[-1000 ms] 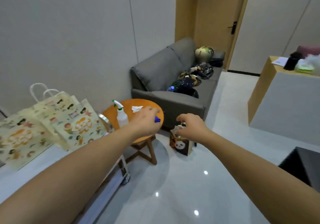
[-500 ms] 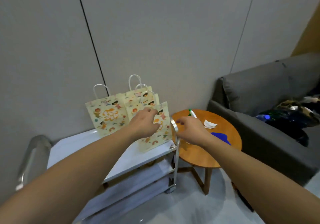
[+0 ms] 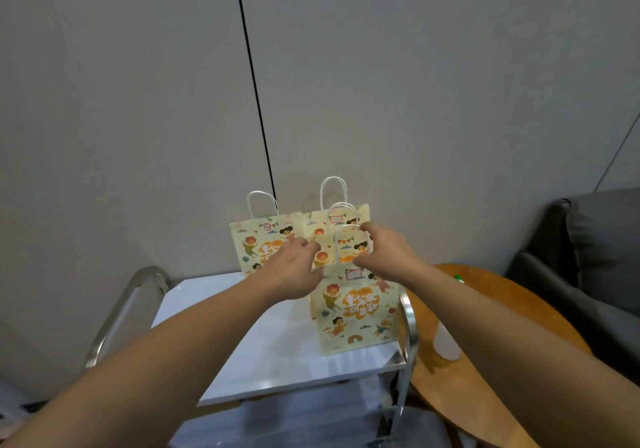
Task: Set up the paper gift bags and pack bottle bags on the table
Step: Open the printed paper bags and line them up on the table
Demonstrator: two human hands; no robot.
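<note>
Several cream paper gift bags with cartoon prints and white cord handles stand on the white cart top. The front bag stands upright near the cart's right rail. Behind it are a middle bag, a back left bag and a back right bag by the wall. My left hand grips the front bag's top left edge, thumb on the rim. My right hand holds the top right edge, fingers curled over by its handle. No bottle bag is in view.
The cart has chrome rails on the left and right. A round wooden table stands right of it with a white spray bottle. A grey sofa sits further right. The grey wall is close behind the bags.
My view swung left from the sofa to the cart. My right hand moved from the cart rail to the front bag's top, and my left hand stays at that bag.
</note>
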